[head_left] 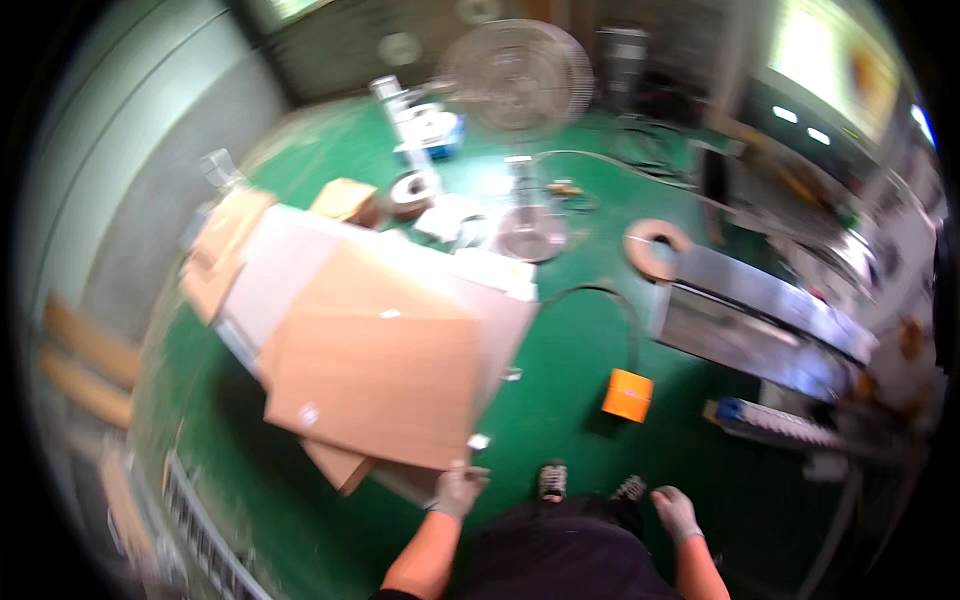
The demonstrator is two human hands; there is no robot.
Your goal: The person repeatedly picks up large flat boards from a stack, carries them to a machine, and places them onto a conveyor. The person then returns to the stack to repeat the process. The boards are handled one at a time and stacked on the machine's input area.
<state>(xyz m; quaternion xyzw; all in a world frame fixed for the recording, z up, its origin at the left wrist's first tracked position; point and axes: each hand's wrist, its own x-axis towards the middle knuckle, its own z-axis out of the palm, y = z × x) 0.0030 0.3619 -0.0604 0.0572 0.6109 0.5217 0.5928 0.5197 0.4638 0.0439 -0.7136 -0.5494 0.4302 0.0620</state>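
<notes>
My left hand (460,488), in a pale glove, is at the near right corner of a large brown cardboard sheet (385,385). Blur hides whether its fingers grip that edge or only lie beside it. The sheet rests tilted on top of other flat cardboard and pale boards (270,265), which lie on a raised surface. To the right of my body hangs my right hand (677,512), also gloved, its fingers curled in loosely with nothing visible in them. It is apart from every object.
An orange box (628,396) with a dark cable stands on the green floor ahead. Rightward are a long metal-topped bench (765,320) and a tape roll (655,250). A pedestal fan (517,75) stands at the back. A metal rack (210,530) is at lower left.
</notes>
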